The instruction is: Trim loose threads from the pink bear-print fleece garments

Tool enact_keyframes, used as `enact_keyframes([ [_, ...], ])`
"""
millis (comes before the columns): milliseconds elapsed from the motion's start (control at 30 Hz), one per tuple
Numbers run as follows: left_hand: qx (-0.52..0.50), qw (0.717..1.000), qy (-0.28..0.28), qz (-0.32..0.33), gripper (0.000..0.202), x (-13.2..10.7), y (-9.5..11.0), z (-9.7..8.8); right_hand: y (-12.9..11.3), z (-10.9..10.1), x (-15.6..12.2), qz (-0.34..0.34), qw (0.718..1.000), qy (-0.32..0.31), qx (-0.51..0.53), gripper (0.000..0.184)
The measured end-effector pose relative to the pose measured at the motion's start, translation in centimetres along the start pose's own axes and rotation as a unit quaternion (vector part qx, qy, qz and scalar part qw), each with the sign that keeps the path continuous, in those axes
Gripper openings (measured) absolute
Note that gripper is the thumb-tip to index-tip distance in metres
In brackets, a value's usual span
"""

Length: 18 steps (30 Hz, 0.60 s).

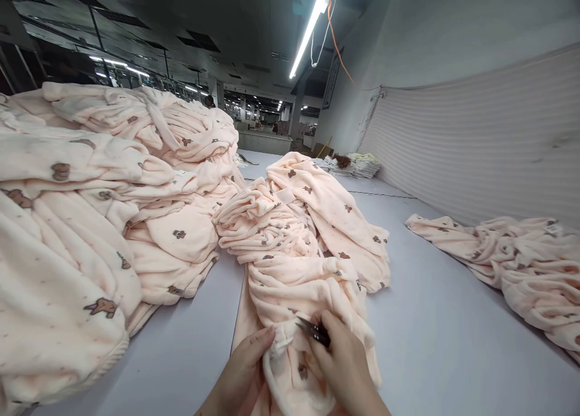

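A peach fleece garment (299, 265) printed with small brown bears lies bunched on the grey table (435, 343) in front of me. My left hand (244, 367) pinches its near edge at the bottom of the view, fingers closed on the fabric. Just to the right, my right hand (339, 361) grips small dark thread snips (312, 330), their tips against the same edge of the garment.
A tall heap of the same peach garments (90, 210) fills the left side. More of them (521, 265) lie along the right by a white corrugated wall (475, 144). Folded items (353, 164) sit at the table's far end.
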<state>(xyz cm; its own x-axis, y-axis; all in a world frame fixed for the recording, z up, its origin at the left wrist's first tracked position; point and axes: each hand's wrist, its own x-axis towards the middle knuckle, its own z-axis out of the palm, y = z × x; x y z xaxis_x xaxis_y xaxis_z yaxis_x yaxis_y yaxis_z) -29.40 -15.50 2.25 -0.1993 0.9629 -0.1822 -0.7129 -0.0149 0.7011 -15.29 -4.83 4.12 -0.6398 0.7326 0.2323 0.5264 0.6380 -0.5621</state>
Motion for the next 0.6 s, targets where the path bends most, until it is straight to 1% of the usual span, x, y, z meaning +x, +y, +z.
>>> enact_keyframes([
  [33, -0.020, 1.000, -0.014, -0.011, 0.033, 0.0, 0.2, 0.1, 0.0, -0.1, -0.4, -0.015, 0.999, -0.009, 0.028, 0.008],
  [100, -0.072, 0.996, -0.045, -0.032, 0.034, 0.0, 0.3, 0.2, -0.1, -0.1, -1.3, -0.054, 0.996, -0.006, 0.064, 0.015],
  [167, -0.115, 0.991, -0.060, -0.045, 0.034, 0.1, 0.2, 0.3, -0.1, 0.1, -1.8, -0.091, 0.994, 0.013, 0.060, 0.022],
  [200, -0.131, 0.988, -0.063, -0.047, 0.034, 0.1, 0.1, 0.3, -0.1, 0.1, -1.8, -0.098, 0.994, 0.019, 0.050, 0.021],
  [267, -0.151, 0.985, -0.068, -0.047, 0.033, 0.1, 0.1, 0.3, -0.1, 0.2, -1.5, -0.088, 0.995, 0.017, 0.042, 0.018],
  [367, -0.164, 0.980, -0.090, -0.069, 0.038, 0.2, 0.0, 0.2, 0.0, -0.1, -1.0, -0.050, 0.997, -0.004, 0.065, 0.016],
  [433, -0.171, 0.976, -0.104, -0.085, 0.045, 0.2, -0.1, 0.1, 0.1, -0.2, -1.1, -0.056, 0.996, -0.019, 0.070, 0.016],
  [500, -0.171, 0.977, -0.102, -0.076, 0.050, 0.3, -0.2, 0.0, 0.0, -0.2, -1.4, -0.090, 0.995, -0.024, 0.047, 0.019],
  [600, -0.159, 0.983, -0.079, -0.051, 0.053, 0.5, -0.4, 0.1, -0.1, 0.1, -1.9, -0.139, 0.990, 0.010, -0.013, 0.020],
])
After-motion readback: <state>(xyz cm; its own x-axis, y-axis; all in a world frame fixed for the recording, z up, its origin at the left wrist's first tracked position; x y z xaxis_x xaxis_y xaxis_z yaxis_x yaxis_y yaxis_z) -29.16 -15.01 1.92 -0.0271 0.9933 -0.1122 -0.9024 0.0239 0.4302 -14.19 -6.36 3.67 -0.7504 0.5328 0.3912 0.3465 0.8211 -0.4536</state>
